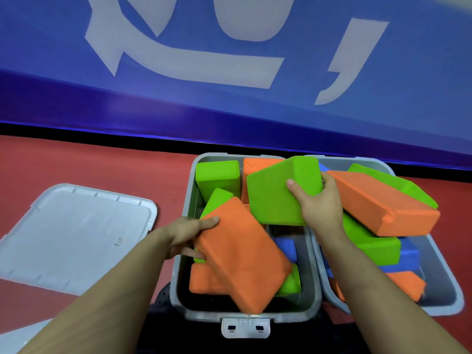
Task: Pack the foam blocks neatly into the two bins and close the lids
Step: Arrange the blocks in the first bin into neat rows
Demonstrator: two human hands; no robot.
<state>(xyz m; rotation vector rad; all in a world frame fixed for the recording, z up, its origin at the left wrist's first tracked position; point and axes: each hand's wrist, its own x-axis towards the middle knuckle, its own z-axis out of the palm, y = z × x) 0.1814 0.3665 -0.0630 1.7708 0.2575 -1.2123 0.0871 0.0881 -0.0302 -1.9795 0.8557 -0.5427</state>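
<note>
Left hand (186,235) gripping orange block (240,254), long axis slanting across left bin (178,277). Right hand (319,203) clamped on green block (278,191) above it. Probably needs turning flat, lengthwise.

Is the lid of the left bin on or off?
Off. The left bin is open on top, and a grey lid lies flat on the floor beside it.

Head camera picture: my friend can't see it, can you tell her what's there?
A person's left hand holds an orange foam block and their right hand a green foam block, over two grey bins jumbled with blocks. A grey lid lies beside them.
</note>
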